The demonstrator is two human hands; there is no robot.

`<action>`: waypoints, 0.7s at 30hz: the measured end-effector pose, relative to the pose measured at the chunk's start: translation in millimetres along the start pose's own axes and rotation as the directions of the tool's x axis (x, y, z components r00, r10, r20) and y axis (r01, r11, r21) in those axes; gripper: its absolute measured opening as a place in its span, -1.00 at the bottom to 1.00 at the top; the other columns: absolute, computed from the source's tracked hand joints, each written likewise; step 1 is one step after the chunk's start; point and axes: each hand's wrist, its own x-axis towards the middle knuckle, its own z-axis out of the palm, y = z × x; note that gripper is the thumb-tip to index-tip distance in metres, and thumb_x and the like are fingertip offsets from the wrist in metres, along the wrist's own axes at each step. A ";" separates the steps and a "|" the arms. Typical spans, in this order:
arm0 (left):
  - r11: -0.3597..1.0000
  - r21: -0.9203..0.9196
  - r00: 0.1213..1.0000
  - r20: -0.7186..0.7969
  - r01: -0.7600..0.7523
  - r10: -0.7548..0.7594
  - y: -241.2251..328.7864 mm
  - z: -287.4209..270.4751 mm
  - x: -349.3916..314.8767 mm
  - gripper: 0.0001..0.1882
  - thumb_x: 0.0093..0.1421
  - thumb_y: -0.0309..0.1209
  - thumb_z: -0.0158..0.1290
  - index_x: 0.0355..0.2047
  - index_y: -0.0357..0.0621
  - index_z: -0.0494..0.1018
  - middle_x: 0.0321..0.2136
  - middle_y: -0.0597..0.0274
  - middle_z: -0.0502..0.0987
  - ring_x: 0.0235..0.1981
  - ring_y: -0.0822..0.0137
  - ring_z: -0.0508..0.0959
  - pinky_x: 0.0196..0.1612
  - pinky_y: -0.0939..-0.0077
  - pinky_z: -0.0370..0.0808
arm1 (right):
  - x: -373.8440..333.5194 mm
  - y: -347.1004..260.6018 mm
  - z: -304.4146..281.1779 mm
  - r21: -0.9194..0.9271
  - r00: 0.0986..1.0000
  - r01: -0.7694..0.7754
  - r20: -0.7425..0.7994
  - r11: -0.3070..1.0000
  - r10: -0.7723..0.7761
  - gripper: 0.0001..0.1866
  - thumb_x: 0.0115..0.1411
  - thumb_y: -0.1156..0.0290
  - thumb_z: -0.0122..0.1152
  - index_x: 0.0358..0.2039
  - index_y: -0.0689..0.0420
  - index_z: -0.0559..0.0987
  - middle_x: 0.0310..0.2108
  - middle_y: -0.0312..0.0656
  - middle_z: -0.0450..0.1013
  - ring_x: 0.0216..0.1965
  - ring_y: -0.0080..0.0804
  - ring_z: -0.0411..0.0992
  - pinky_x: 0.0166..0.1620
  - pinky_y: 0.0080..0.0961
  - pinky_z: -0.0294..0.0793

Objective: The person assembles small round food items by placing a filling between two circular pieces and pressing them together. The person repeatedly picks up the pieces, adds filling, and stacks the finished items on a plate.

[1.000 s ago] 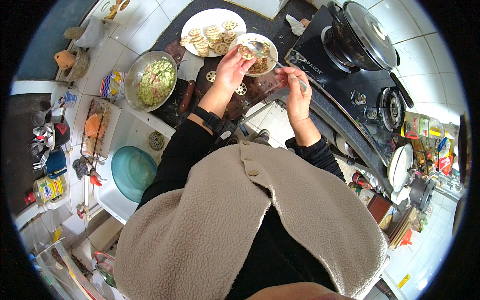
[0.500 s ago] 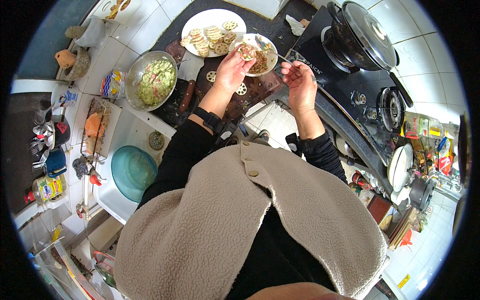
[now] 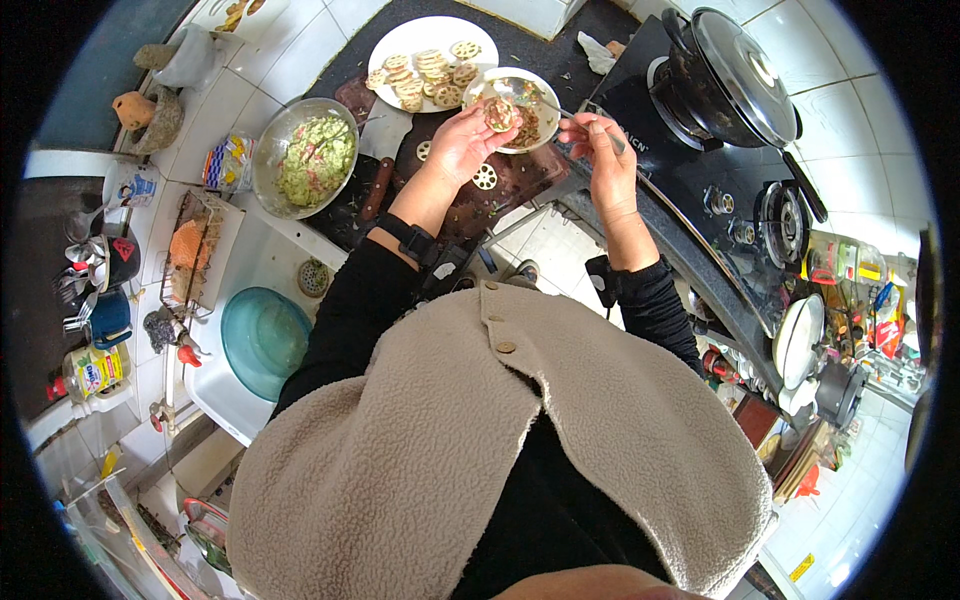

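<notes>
My left hand [image 3: 460, 148] holds a lotus root slice [image 3: 500, 114] topped with minced filling at its fingertips, over the near left edge of a white bowl [image 3: 550, 122]. That bowl contains brown minced filling. My right hand [image 3: 606, 165], closed, grips a metal spoon whose handle end [image 3: 617, 146] shows; its tip is hard to make out near the bowl. Behind the left hand, a white oval plate [image 3: 392, 42] carries several lotus root slices. Two more slices, one being the nearer slice [image 3: 484, 177], lie on a dark brown cutting board [image 3: 532, 178].
To the left are a knife handle [image 3: 377, 190] and a metal bowl of chopped green food [image 3: 312, 163]. A sink with a teal basin [image 3: 262, 345] lies nearer. The black stove [image 3: 665, 165] on the right bears a lidded black pot [image 3: 700, 100].
My left hand has moved slightly right and down with the slice. The right hand has turned and closed more around the spoon, its handle end now pointing toward me.
</notes>
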 end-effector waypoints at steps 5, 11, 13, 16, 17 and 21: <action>0.997 0.051 0.998 -0.035 0.050 -0.048 1.1 2.0 -4.1 -0.63 0.24 -0.47 -0.08 0.01 -0.44 0.24 -0.05 -0.17 0.43 0.02 -0.05 0.45 0.11 0.14 0.40 | -5.5 3.1 -0.3 -0.191 0.990 0.128 0.075 0.973 -0.116 -0.69 0.35 0.26 -0.12 -0.14 0.24 0.48 -0.21 -0.16 0.51 -0.25 -0.52 0.45 -0.25 -0.64 0.38; 0.994 0.078 0.997 -0.045 0.073 -0.069 1.9 1.9 -2.9 -0.66 0.25 -0.47 -0.10 0.00 -0.43 0.26 -0.06 -0.18 0.43 0.00 -0.06 0.46 0.09 0.12 0.42 | -8.9 0.3 1.1 -0.215 0.991 0.113 0.101 0.970 -0.093 -0.69 0.35 0.27 -0.12 -0.14 0.23 0.49 -0.19 -0.18 0.51 -0.25 -0.53 0.44 -0.23 -0.64 0.37; 0.993 0.075 0.995 -0.065 0.086 -0.081 1.4 1.9 -2.7 -0.66 0.25 -0.48 -0.10 0.00 -0.43 0.26 -0.07 -0.17 0.44 0.00 -0.06 0.46 0.09 0.11 0.43 | -9.7 -1.4 1.0 -0.239 0.986 0.142 0.119 0.961 -0.116 -0.69 0.35 0.27 -0.13 -0.14 0.23 0.49 -0.19 -0.17 0.51 -0.25 -0.53 0.44 -0.22 -0.64 0.37; 0.994 0.058 0.991 -0.095 0.096 -0.090 -0.4 3.4 -2.4 -0.66 0.24 -0.48 -0.10 -0.01 -0.43 0.26 -0.07 -0.17 0.44 -0.01 -0.06 0.47 0.08 0.10 0.43 | -10.7 -2.5 1.5 -0.237 0.984 0.150 0.128 0.960 -0.123 -0.69 0.35 0.28 -0.13 -0.15 0.23 0.49 -0.17 -0.16 0.51 -0.24 -0.52 0.44 -0.21 -0.63 0.37; 0.993 0.058 0.989 -0.112 0.101 -0.094 -0.7 4.2 -2.2 -0.66 0.24 -0.49 -0.10 0.00 -0.43 0.26 -0.07 -0.17 0.44 -0.01 -0.06 0.47 0.08 0.10 0.43 | -10.9 -2.4 1.5 -0.230 0.984 0.149 0.129 0.962 -0.122 -0.70 0.35 0.28 -0.13 -0.15 0.23 0.49 -0.17 -0.16 0.51 -0.24 -0.52 0.45 -0.21 -0.63 0.38; 0.996 0.038 0.986 -0.147 0.086 -0.080 1.7 6.1 -1.7 -0.66 0.24 -0.50 -0.11 0.00 -0.42 0.26 -0.08 -0.16 0.45 -0.02 -0.06 0.47 0.08 0.07 0.43 | -15.3 -0.4 -3.6 -0.025 0.992 0.119 -0.028 0.993 -0.120 -0.74 0.33 0.36 -0.13 -0.20 0.25 0.48 -0.25 -0.13 0.52 -0.30 -0.51 0.45 -0.23 -0.63 0.39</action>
